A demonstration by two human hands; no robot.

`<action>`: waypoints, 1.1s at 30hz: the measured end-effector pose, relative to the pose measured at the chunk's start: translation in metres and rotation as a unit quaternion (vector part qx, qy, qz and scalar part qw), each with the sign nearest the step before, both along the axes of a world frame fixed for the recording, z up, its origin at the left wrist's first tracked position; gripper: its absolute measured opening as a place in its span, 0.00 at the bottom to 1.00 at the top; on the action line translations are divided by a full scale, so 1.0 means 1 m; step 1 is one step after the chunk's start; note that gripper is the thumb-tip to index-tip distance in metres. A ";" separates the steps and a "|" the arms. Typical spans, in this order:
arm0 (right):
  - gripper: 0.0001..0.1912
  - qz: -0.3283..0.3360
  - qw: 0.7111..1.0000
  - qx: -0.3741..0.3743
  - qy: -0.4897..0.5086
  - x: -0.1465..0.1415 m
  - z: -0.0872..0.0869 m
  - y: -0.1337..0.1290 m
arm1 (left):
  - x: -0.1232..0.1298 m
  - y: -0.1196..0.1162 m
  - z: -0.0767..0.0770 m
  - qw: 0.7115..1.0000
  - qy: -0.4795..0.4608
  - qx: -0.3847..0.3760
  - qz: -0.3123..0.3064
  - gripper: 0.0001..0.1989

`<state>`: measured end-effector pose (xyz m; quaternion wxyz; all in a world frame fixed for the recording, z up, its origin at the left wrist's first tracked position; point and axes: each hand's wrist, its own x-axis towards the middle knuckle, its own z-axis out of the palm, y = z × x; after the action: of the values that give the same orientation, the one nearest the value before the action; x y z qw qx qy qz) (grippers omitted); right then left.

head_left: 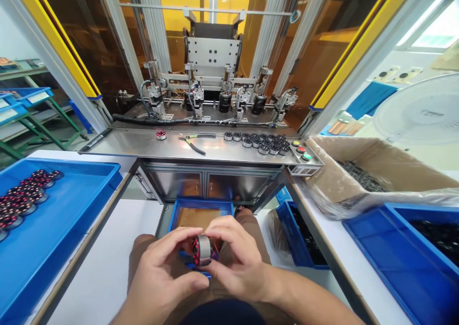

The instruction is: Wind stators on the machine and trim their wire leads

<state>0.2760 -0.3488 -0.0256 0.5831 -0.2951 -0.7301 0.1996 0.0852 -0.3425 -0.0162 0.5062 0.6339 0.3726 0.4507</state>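
A round metal part (pixel 203 250) with red windings on its left face is held on edge above my lap, low in the middle of the view. My right hand (pixel 238 258) grips it between fingers and thumb from the right. Curved around its left side, my left hand (pixel 167 263) has its index fingertip at the part's top edge and its thumb just below. Thin coloured wires show between the part and my right palm. On the steel ledge (pixel 132 146) ahead lie a similar red-wound part (pixel 161 135), green-handled cutters (pixel 195 142) and several dark-wound parts (pixel 263 142).
A machine (pixel 214 57) with small clamps stands behind the ledge, buttons (pixel 301 150) at its right end. A blue tray (pixel 89 181) of red-wound parts is at left. At right are a lined carton (pixel 322 172) and a blue bin (pixel 380 239). Another blue tray (pixel 174 215) sits low ahead.
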 end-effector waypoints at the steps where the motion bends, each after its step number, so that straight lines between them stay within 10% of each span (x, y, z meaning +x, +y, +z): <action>1: 0.25 -0.001 1.000 0.009 -0.004 0.001 0.002 -0.001 | 0.001 0.000 0.001 1.000 0.002 0.002 0.004 0.22; 6: 0.26 0.056 0.998 0.009 0.006 0.009 0.012 -0.002 | 0.000 -0.001 0.005 0.994 0.049 0.089 0.040 0.20; 10: 0.08 0.060 0.998 -0.016 0.030 0.012 0.016 0.000 | -0.002 -0.002 0.002 0.986 0.072 0.137 0.058 0.22; 20: 0.12 0.040 0.977 -0.166 0.127 0.008 0.017 -0.005 | 0.011 -0.003 -0.002 0.998 -0.063 0.007 0.011 0.19; 26: 0.13 0.021 0.967 -0.228 0.114 0.034 0.019 0.003 | 0.006 -0.004 -0.003 0.974 0.078 0.196 0.082 0.23; 33: 0.11 0.103 0.983 -0.084 -0.126 0.031 0.051 0.006 | 0.006 -0.008 0.017 0.920 0.174 0.343 0.079 0.27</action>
<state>0.3068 -0.3425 0.0253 0.4360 -0.2891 -0.8047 0.2807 0.0909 -0.3504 0.0006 0.1474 0.8057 0.3263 0.4720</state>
